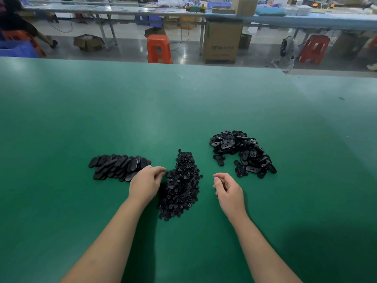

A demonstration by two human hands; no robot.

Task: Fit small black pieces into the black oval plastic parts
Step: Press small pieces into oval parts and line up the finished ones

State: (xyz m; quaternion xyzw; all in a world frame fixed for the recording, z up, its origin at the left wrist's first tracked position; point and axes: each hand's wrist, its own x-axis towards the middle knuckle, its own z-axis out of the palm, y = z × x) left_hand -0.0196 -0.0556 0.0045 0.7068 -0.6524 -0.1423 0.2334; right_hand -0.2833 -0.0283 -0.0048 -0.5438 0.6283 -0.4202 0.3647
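A heap of small black pieces [181, 186] lies in the middle of the green table [183, 103]. To its left, black oval plastic parts [116, 165] sit in neat overlapping rows. A loose pile of black oval parts [242, 151] lies to the right. My left hand [145, 183] hovers between the neat rows and the small pieces, fingers loosely curled, fingertips at the heap's left edge, holding nothing that I can see. My right hand [228, 189] hangs right of the heap, fingers loosely curled and empty, just below the loose pile.
Beyond the table's far edge are orange stools [159, 49], a tall cardboard box [222, 41] and a long workbench [183, 11] with boxes and clutter. A person's legs [40, 35] show at the far left.
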